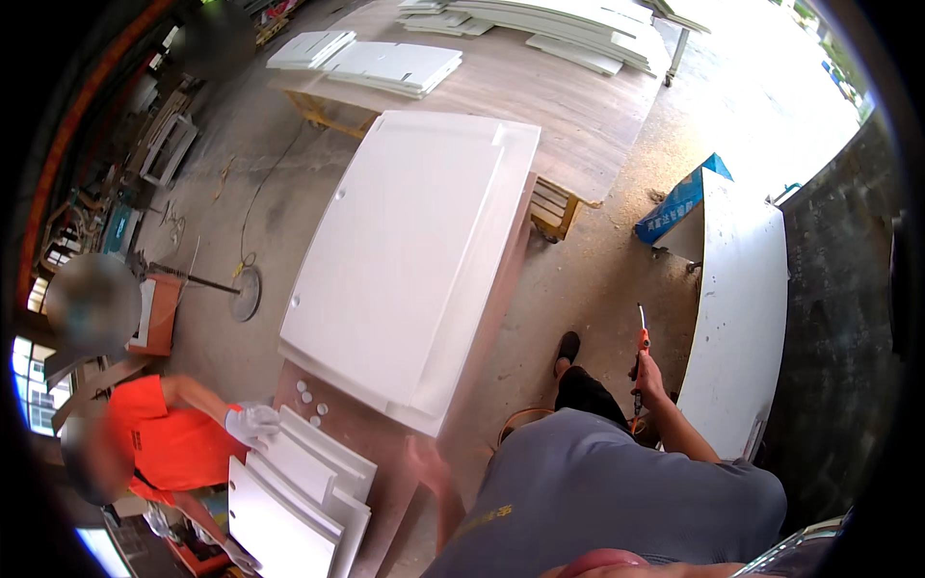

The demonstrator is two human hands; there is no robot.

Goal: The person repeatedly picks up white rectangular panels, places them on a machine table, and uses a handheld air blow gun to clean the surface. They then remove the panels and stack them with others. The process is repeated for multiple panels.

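Observation:
In my right hand [651, 379] is an orange blow gun [645, 339] with a thin, pale nozzle pointing away from me. My fingers are wrapped round its handle, low beside the white bench on the right. My left hand [426, 464] is smeared by motion near the table's edge, just below the near corner of a large white panel [405, 260]; its fingers cannot be made out. That panel lies flat on top of others on the brown table [385, 445]. Small white discs [314, 408] lie on the table beside smaller white panels [299, 491].
At the left, a co-worker in an orange shirt [178, 433] has gloved hands on the smaller panels. Behind stands a wooden table [540, 106] with stacked white panels. A white bench [737, 289] and a blue box [679, 204] are at the right. A round-based stand [246, 292] occupies the floor.

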